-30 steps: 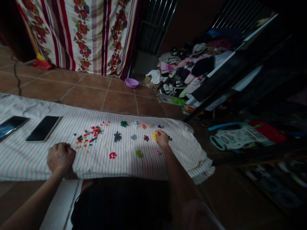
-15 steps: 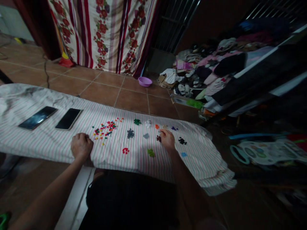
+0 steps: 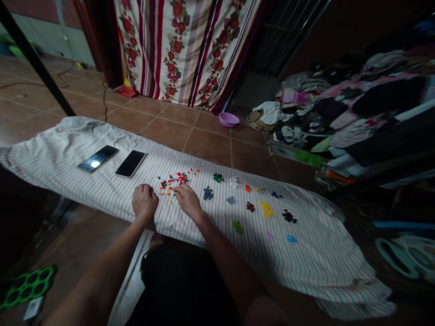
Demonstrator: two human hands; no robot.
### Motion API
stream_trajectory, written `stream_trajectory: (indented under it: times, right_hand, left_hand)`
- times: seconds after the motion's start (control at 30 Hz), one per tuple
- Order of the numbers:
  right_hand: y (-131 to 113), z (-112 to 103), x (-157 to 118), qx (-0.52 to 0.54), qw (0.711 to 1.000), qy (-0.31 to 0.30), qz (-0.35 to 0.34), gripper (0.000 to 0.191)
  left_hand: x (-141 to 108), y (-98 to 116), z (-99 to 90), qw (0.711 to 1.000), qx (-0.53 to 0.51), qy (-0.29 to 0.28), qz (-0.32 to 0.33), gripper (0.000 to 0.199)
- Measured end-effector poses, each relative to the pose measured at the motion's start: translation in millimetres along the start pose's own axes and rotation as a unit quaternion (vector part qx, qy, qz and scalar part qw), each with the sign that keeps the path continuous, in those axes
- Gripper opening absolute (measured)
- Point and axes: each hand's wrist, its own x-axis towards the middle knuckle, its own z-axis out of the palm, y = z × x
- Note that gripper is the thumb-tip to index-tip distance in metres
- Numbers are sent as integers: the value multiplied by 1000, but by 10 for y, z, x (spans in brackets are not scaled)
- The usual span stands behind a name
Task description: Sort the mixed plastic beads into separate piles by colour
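Note:
My left hand (image 3: 144, 200) rests curled on the striped cloth (image 3: 190, 222), left of a pile of mixed coloured pieces (image 3: 181, 178). Over the near edge of that pile is my right hand (image 3: 187, 199), its fingertips pinched together; anything between them is too small to make out. Sorted heaps lie to the right: dark green (image 3: 218, 177), dark grey (image 3: 208, 193), white (image 3: 234, 182), orange (image 3: 248, 188), brown (image 3: 250, 207), yellow (image 3: 266, 209), black (image 3: 289, 216), lime green (image 3: 237, 227) and light blue (image 3: 291, 238).
Two phones (image 3: 98, 159) (image 3: 131, 163) lie on the cloth at the left. Beyond it, a purple basin (image 3: 229, 119) stands on the tiled floor before a floral curtain (image 3: 183, 50). Clothes (image 3: 340, 99) are heaped at the right.
My right hand has moved left from the orange and brown heaps to the mixed pile. The camera view has shifted left; my left hand remains curled on the cloth.

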Motion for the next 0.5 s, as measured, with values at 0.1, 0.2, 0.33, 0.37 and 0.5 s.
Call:
stream_trajectory:
  times: [0.1, 0.2, 0.33, 0.37, 0.5]
  right_hand:
    - [-101, 138, 184, -37, 999, -35, 1, 27]
    - [-113, 213, 295, -77, 995, -58, 12, 26]
    - [-78, 228, 347, -105, 992, -65, 13, 23]
    - [-76, 218, 351, -104, 992, -65, 12, 22]
    - [-110, 132, 344, -70, 997, -43, 10, 18]
  left_hand:
    - [-1, -11, 13, 1000, -5, -4, 1, 16]
    - [-1, -7, 12, 1000, -8, -7, -1, 16]
    - [-1, 6, -3, 1000, -10, -6, -3, 16]
    - [0, 9, -7, 1000, -10, -4, -2, 16]
    - [3, 13, -27, 1000, 0, -5, -1, 17]
